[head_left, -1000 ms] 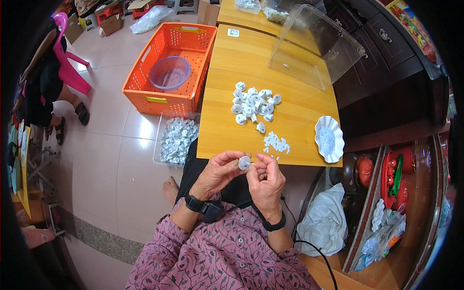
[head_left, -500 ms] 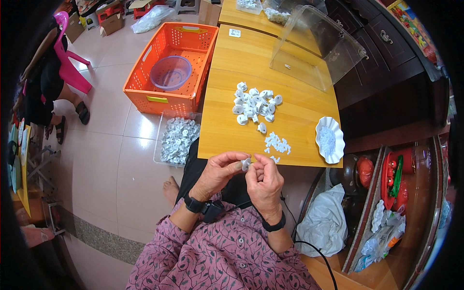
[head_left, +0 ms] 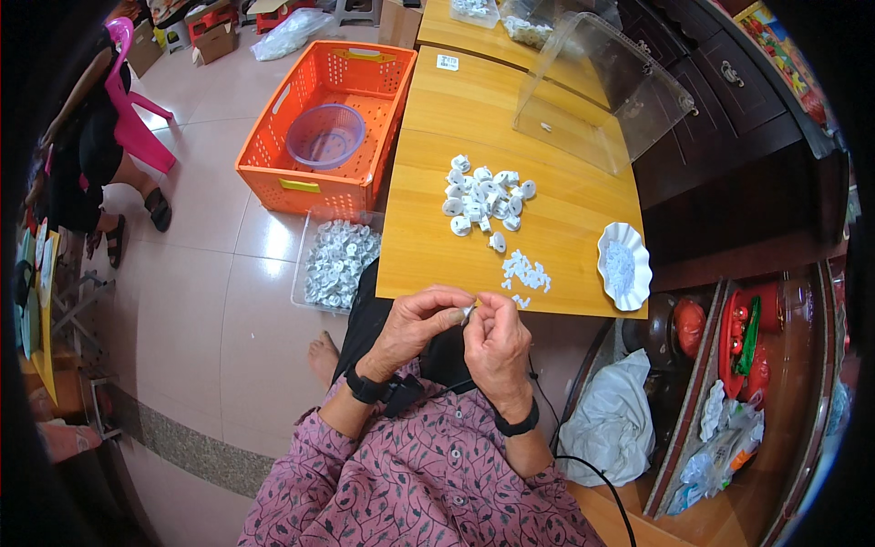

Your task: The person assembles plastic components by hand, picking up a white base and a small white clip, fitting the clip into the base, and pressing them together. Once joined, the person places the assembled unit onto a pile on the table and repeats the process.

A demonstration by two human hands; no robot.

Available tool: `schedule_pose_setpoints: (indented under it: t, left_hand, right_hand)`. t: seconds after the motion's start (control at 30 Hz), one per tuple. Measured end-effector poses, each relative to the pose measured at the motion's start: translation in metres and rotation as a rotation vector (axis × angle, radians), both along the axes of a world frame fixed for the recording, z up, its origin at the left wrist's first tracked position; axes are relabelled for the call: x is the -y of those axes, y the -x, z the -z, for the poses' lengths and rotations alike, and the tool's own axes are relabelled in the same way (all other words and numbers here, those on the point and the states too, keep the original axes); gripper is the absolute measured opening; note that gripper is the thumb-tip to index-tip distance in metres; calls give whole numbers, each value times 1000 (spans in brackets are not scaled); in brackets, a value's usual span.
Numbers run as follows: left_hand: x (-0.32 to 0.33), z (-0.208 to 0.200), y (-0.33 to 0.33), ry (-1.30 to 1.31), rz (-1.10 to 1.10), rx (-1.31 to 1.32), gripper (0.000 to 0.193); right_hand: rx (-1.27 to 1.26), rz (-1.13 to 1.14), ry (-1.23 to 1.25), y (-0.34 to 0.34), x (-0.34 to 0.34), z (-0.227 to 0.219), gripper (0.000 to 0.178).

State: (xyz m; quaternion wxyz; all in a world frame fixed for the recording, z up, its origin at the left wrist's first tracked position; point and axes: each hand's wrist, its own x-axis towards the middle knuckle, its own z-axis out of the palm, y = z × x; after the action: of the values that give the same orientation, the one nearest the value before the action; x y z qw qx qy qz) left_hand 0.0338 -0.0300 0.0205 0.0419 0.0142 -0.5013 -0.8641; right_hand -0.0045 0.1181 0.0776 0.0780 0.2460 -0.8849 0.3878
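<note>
**Two-Handed Fingertip Hold at the Table's Near Edge**

Directions are read from the meeting fingertips; 12 o'clock points straight away from the wearer.

The left hand pinches a small white disc part between thumb and forefinger, just off the near edge of the table. The disc appears nearly edge-on, likely so its face is presented to the other hand. The right hand has thumb and forefinger drawn together beside the disc; whether a piece is pinched there cannot be told. Both hands are kept low and close to the body, presumably for steadiness.

Loose small white pieces lie at 2 o'clock, apparently spread for easy single pickup. A heap of white round-faced parts occupies 12 o'clock, within reach of either hand. On the floor at 10 o'clock, a clear tub holds many similar parts, seemingly placed low to spare table space. Between 2 and 3 o'clock, a scalloped white dish contains pale bits; its raised rim should prevent scatter.

Farther off, an orange crate at 11 o'clock carries a purple bowl. A transparent case stands at 1 o'clock.
</note>
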Motion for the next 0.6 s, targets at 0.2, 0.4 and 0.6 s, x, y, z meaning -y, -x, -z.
schedule_pose_setpoints:
  t: [0.2,0.4,0.6]
  left_hand:
    - [-2,9,1,-229,5,24,24]
    - [-2,6,-1,-406,8,59,26]
    - [-1,8,0,-375,11,41,26]
  right_hand:
    - [116,8,134,0,3,-3,20]
    - [128,-27,131,1,-2,-6,13]
    - [122,-50,96,2,-1,-1,11]
